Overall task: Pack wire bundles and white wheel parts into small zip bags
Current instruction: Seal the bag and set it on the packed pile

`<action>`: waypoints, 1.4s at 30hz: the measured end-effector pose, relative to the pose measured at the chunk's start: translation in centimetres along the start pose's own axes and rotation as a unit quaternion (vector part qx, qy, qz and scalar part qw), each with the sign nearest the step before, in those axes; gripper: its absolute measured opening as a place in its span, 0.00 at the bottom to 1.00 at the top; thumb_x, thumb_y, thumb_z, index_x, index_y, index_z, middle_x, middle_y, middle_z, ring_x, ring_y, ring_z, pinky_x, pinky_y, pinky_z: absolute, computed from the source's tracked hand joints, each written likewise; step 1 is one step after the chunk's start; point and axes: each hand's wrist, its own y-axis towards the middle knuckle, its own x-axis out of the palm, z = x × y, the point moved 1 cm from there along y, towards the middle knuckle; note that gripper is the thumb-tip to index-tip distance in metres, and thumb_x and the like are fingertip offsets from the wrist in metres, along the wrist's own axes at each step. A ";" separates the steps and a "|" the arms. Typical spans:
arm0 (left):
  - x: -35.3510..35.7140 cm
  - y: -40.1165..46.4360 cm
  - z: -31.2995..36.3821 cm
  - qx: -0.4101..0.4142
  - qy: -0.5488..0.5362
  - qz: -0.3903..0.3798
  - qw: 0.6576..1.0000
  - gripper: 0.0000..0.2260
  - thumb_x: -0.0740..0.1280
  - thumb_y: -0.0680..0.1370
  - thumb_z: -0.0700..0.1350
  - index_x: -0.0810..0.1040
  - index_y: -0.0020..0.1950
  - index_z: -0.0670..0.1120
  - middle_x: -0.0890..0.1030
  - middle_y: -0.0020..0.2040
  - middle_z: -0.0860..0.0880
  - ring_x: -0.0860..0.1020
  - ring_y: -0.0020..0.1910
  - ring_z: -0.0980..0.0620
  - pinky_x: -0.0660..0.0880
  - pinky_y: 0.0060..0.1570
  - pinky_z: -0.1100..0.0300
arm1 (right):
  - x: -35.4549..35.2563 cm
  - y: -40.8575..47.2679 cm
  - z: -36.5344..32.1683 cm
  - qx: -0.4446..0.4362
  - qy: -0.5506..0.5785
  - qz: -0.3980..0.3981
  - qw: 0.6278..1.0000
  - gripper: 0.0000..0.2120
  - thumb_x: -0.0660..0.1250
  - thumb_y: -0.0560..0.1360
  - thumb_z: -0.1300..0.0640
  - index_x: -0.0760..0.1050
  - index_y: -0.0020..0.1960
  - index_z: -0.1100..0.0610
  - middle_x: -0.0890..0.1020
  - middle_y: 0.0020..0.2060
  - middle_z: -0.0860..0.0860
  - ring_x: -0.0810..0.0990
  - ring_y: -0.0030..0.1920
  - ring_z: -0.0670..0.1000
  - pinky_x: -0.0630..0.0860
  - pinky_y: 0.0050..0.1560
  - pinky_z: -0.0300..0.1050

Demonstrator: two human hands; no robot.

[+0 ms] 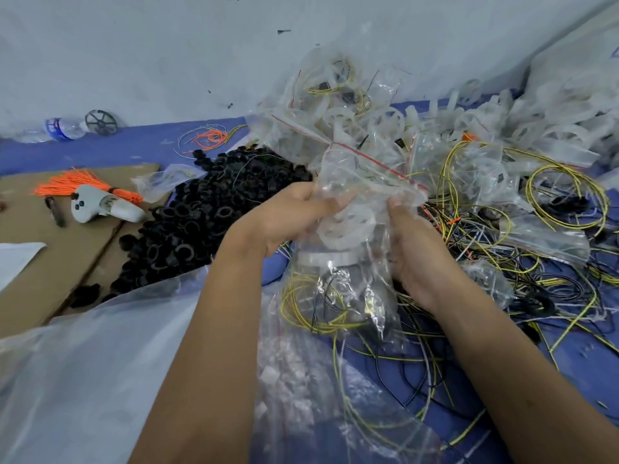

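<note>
I hold a small clear zip bag (365,182) with a red seal line up in the middle of the view. My left hand (288,216) grips its left side and my right hand (415,249) grips its right side. White wheel parts (348,226) show through the plastic between my hands, and a yellow and black wire bundle (321,306) hangs in the bag's lower part. Behind it rises a heap of filled zip bags (338,105). Loose white wheel parts (522,118) are piled at the back right. Loose yellow and black wires (566,195) sprawl at the right.
A mound of black ring parts (201,212) lies left of my hands. On the cardboard (40,262) at the left lie orange cable ties (83,187) and a white controller (100,205). A water bottle (63,128) lies by the wall. A large clear plastic sheet (83,380) covers the near left.
</note>
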 end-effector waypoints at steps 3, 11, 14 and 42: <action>-0.3 0.7 -1.0 -0.003 -0.012 0.061 0.998 0.04 0.73 0.79 0.45 0.83 0.47 0.46 0.87 0.42 0.51 0.82 0.41 0.49 0.80 0.35 0.58 | -0.1 0.3 -0.2 0.005 0.038 0.002 0.999 0.27 0.66 0.80 0.42 0.73 0.67 0.63 0.79 0.52 0.63 0.77 0.49 0.64 0.75 0.54 0.66; -1.1 0.7 -2.3 -0.060 -0.098 0.104 0.988 0.07 0.74 0.76 0.40 0.82 0.45 0.36 0.82 0.44 0.39 0.80 0.40 0.45 0.83 0.48 0.48 | -0.7 0.3 0.6 -0.023 -0.064 -0.018 0.998 0.12 0.76 0.74 0.59 0.77 0.54 0.57 0.83 0.51 0.61 0.85 0.46 0.55 0.82 0.49 0.58; -1.1 0.7 -2.7 -0.070 -0.139 0.092 0.983 0.05 0.72 0.77 0.37 0.82 0.40 0.41 0.84 0.35 0.46 0.84 0.31 0.51 0.82 0.31 0.56 | -0.7 0.3 0.6 -0.049 -0.069 0.011 0.996 0.08 0.74 0.75 0.66 0.77 0.51 0.61 0.82 0.40 0.60 0.83 0.36 0.53 0.83 0.36 0.49; 0.6 -0.2 -2.3 -0.060 -0.193 -0.060 0.977 0.12 0.68 0.76 0.36 0.87 0.36 0.45 0.86 0.38 0.46 0.84 0.33 0.50 0.81 0.33 0.59 | -1.0 0.2 -1.1 -0.029 -0.002 0.035 0.999 0.25 0.57 0.82 0.37 0.82 0.53 0.57 0.87 0.45 0.56 0.86 0.38 0.54 0.80 0.32 0.45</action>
